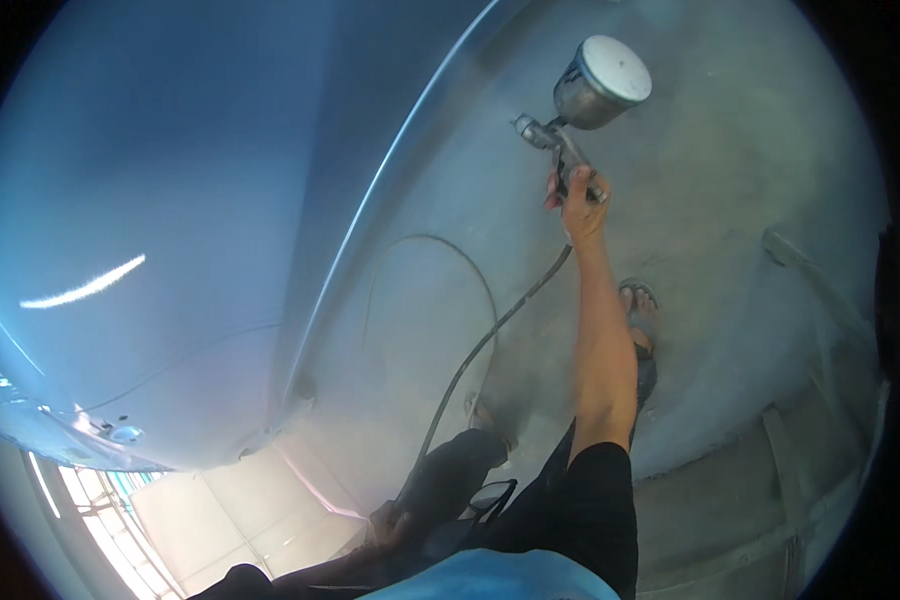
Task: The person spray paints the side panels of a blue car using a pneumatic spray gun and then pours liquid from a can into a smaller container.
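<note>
My right hand [578, 205] is stretched forward and grips the handle of a metal spray gun [560, 140]. A round metal cup [602, 82] sits on top of the gun, and its nozzle points left toward a large glossy blue car body panel [170, 200]. A dark air hose [490, 335] runs from the gun's base down to my left hand [385, 522]. That hand is low in the picture, dim, and closed around the hose. My right arm is bare to above the elbow, where a black sleeve begins.
The grey concrete floor [730, 200] is hazy with spray mist. My feet in sandals [638, 312] stand on it. A thin cord loop [440, 240] lies on the floor beside the panel's curved edge [370, 200]. Low ledges [820, 290] run along the right.
</note>
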Tool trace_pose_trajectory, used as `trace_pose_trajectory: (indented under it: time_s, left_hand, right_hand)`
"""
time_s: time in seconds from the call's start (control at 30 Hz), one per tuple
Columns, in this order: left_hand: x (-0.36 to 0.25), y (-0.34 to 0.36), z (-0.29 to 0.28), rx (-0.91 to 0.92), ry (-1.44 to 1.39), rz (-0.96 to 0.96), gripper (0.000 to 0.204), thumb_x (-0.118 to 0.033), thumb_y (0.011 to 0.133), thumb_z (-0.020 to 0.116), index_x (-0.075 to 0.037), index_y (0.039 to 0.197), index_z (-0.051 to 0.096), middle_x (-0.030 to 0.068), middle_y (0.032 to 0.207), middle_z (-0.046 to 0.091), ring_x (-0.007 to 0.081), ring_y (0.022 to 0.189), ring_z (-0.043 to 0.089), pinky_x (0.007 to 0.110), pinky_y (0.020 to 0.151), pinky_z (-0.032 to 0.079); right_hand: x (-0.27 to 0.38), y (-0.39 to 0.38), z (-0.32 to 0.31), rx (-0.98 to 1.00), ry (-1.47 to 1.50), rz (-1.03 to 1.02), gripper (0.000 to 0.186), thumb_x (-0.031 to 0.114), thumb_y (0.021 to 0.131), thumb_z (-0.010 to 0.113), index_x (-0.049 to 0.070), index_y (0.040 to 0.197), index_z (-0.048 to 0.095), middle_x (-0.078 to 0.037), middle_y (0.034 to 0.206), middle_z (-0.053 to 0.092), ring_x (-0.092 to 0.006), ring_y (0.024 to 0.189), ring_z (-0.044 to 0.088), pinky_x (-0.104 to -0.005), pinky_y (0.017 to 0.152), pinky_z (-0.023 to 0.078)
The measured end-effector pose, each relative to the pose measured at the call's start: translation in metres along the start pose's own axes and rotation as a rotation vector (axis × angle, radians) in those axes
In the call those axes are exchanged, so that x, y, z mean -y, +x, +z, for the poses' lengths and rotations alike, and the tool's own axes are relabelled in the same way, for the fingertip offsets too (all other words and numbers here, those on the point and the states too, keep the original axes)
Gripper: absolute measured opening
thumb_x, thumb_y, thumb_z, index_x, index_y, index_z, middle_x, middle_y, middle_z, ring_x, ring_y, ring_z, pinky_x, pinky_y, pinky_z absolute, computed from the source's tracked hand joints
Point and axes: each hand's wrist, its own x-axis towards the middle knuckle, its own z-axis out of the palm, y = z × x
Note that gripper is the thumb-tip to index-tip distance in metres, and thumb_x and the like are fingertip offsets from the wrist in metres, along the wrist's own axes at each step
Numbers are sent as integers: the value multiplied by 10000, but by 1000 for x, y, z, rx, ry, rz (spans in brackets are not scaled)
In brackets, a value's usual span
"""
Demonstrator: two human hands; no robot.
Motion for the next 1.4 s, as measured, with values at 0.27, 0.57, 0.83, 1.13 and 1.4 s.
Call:
trace_pose_trajectory:
  time_s: [0.27, 0.57, 0.83, 1.13, 1.4]
  left_hand:
    - [-80, 13, -28, 89, -121, -4, 505, -456, 964, 538, 34, 1083, 572, 247, 903, 641, 304, 863, 639, 457, 748, 498]
    - [-58, 14, -23, 128, -160, -50, 401, -361, 1002, 510, 26, 1087, 575, 181, 871, 620, 224, 831, 599, 414, 723, 488]
    - [-14, 2, -14, -34, -171, -129, 320, -306, 1023, 476, -3, 965, 560, 112, 744, 577, 192, 726, 548, 379, 664, 460]
    - [55, -3, -22, -141, -145, -331, 478, -393, 1042, 378, 4, 893, 598, 151, 784, 596, 253, 779, 567, 417, 736, 466]
    - [110, -20, -18, -81, -74, -269, 531, -431, 1039, 372, 10, 906, 636, 167, 772, 605, 262, 762, 579, 414, 732, 472]
  right_hand:
    - [86, 123, -53, -170, -81, 49, 754, 737, 887, 522, -6, 816, 632, -49, 637, 594, -138, 484, 570, -263, 444, 470]
    - [74, 156, -37, -433, -23, -30, 723, 711, 890, 551, -3, 811, 633, -51, 628, 593, -135, 491, 573, -267, 444, 468]
    - [-31, -4, 28, -113, 83, 160, 507, 512, 975, 583, 36, 806, 631, -7, 649, 586, -100, 529, 558, -257, 496, 453]
    - [-113, -238, 122, 210, -152, 170, 244, 273, 853, 726, 38, 892, 673, -93, 749, 676, -199, 676, 646, -339, 616, 501]
    - [-73, -267, 118, 648, -342, 376, 322, 385, 893, 692, 66, 932, 673, -96, 740, 640, -171, 702, 603, -372, 645, 481]
